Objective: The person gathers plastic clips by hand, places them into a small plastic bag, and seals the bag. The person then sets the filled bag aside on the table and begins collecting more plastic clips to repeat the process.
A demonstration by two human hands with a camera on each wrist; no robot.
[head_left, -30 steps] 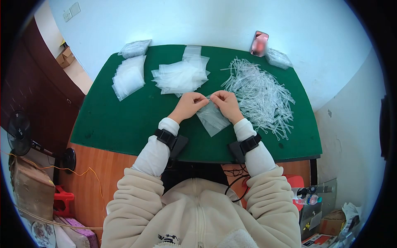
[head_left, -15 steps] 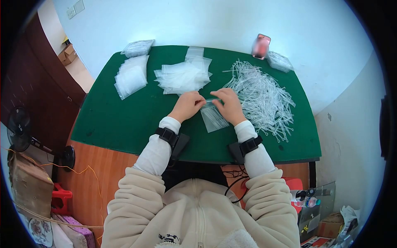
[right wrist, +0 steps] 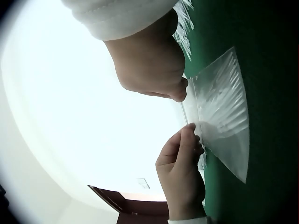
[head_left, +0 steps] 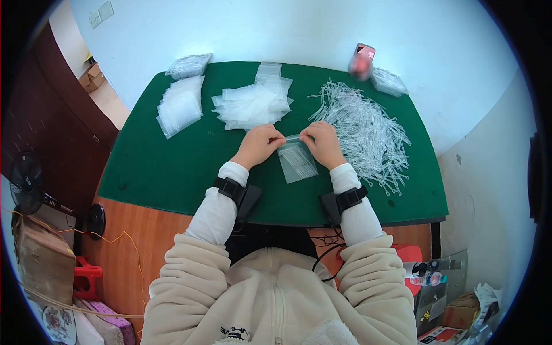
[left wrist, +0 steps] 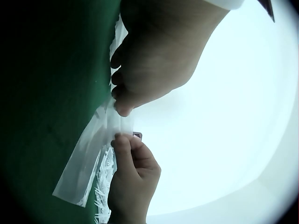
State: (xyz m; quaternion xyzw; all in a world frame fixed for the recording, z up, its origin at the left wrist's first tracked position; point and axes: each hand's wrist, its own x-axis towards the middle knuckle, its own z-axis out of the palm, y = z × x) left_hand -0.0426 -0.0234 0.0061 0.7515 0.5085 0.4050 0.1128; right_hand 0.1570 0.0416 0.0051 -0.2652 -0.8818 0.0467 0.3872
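A clear zip bag (head_left: 298, 165) with thin clear plastic sticks inside lies between the two hands over the green table. Its top strip is pinched at the left corner by the thumb and fingers of the left hand (head_left: 259, 146). At the other corner, the right hand (head_left: 324, 145) pinches the same strip, a short gap from the left. In the right wrist view the bag (right wrist: 222, 100) slants down towards the cloth, its sticks fanned side by side. The left wrist view shows the bag (left wrist: 86, 163) from its edge, with both sets of fingertips at the top strip.
Loose clear sticks with looped ends form a large pile (head_left: 368, 138) right of the hands. Flat bags lie in a heap (head_left: 253, 104) beyond them, and another stack (head_left: 180, 108) is at left. Filled packs (head_left: 190, 67) stand at the back left, another pack (head_left: 388, 82) beside a phone (head_left: 362, 60).
The hands were close together on the bag's top edge; the right fingers then lifted off and opened. Now the right hand pinches the strip again, further right, and the bag lies flatter.
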